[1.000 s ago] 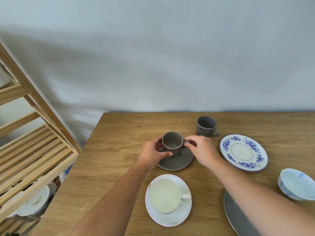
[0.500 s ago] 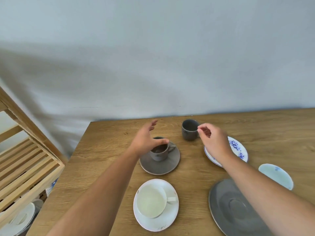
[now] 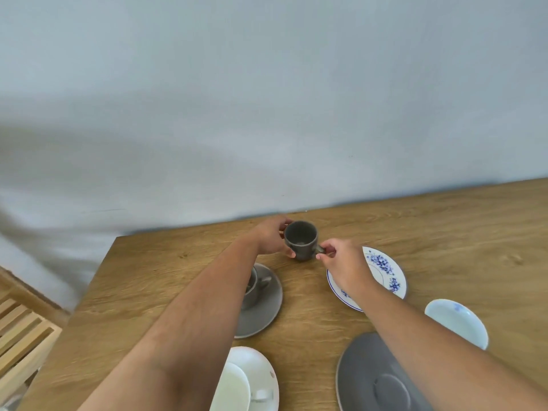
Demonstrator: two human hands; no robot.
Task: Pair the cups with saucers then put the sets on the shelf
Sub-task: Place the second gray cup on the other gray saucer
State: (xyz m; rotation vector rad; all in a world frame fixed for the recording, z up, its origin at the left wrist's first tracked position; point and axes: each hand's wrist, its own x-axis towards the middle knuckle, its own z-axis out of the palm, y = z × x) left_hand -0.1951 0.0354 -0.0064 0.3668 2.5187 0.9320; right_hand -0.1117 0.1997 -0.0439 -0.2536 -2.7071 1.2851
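Both hands close on the dark grey cup (image 3: pixel 301 240) at the far edge of the worktop (image 3: pixel 166 271): the left hand (image 3: pixel 271 238) wraps its side, the right hand (image 3: pixel 341 259) has its grip pinching the handle. Best lifted level and set centred on the empty grey saucer (image 3: pixel 373 378) nearby.

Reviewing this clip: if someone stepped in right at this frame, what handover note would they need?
Left hand: cupped round the far grey cup.
Right hand: pinching that cup's handle. Whether the cup is lifted off the table I cannot tell.
Done: another grey cup sits on a grey saucer; a white cup sits on a white saucer.
Left: the empty grey saucer near the right forearm likely suits the held cup. The blue-flowered saucer and pale bowl-shaped cup are unpaired. No set visibly on the shelf.
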